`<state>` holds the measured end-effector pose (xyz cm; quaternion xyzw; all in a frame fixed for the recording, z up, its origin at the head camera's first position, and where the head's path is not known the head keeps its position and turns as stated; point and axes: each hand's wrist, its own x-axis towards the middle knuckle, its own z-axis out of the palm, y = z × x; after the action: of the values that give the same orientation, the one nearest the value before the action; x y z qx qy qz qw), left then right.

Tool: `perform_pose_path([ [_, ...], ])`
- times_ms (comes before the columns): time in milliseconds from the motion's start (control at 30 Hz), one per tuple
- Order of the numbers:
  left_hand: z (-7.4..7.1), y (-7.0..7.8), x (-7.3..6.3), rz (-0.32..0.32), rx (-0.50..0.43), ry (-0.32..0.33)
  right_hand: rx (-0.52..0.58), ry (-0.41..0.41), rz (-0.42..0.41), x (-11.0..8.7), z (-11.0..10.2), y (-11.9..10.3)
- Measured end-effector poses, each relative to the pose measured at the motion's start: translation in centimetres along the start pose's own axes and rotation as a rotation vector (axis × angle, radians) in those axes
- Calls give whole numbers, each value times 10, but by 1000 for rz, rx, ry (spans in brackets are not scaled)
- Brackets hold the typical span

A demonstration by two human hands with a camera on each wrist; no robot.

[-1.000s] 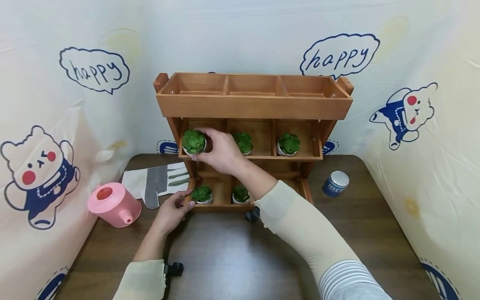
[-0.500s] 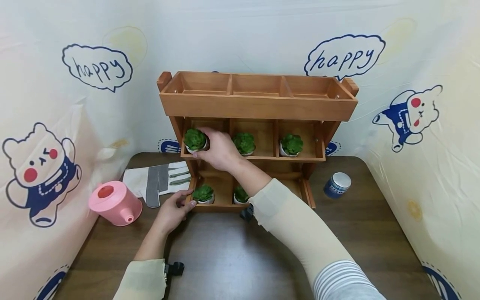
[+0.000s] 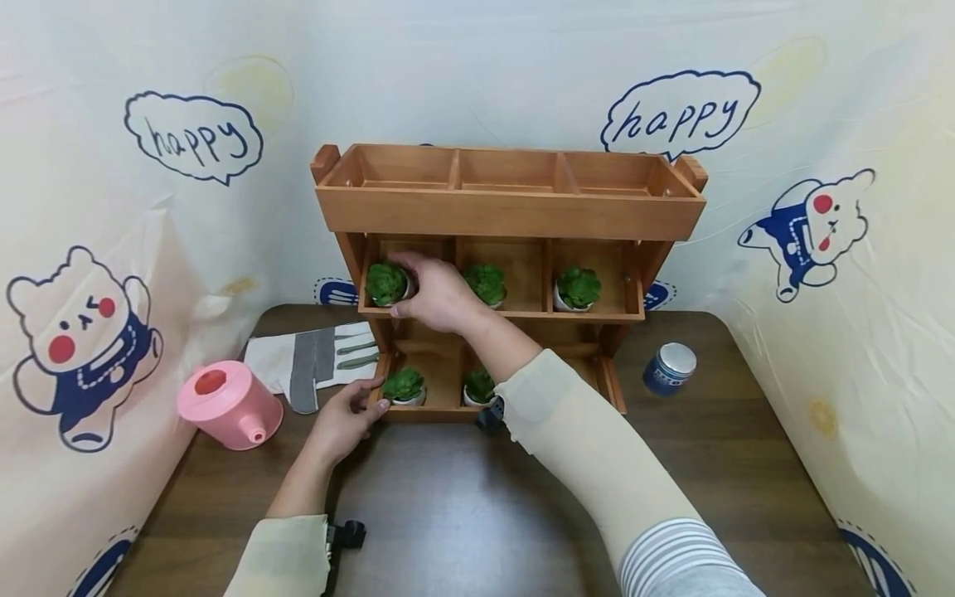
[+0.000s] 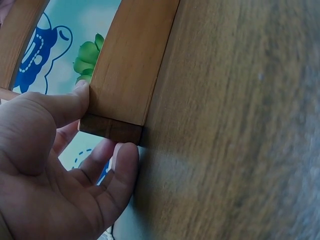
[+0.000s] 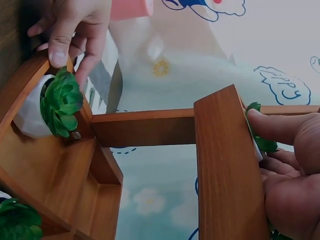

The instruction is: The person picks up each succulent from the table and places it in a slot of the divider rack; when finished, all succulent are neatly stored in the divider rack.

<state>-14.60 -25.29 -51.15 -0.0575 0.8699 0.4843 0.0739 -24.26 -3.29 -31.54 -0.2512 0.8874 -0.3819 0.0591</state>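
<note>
In the head view a three-tier wooden plant shelf stands on the table. My right hand holds a small potted succulent in the left compartment of the middle tier, thumb near the front board. In the right wrist view that succulent is mostly hidden behind the board. My left hand grips the left front corner of the bottom tier; the left wrist view shows the thumb on the board's edge and fingertips at its end. Just inside that corner sits another potted succulent.
More succulents stand in the middle tier's centre and right compartments, and one in the bottom tier. Left of the shelf lie a pink watering can and gloves. A blue-and-white can stands at the right.
My right hand has lowered the succulent slightly and set it deeper into the left compartment of the middle tier. My left hand has stayed at the shelf's corner.
</note>
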Motion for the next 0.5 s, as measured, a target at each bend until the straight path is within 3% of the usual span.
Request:
perform_pose_path([
  [500, -1, 2, 0, -16, -4, -13, 198, 21, -44, -12, 0, 3],
])
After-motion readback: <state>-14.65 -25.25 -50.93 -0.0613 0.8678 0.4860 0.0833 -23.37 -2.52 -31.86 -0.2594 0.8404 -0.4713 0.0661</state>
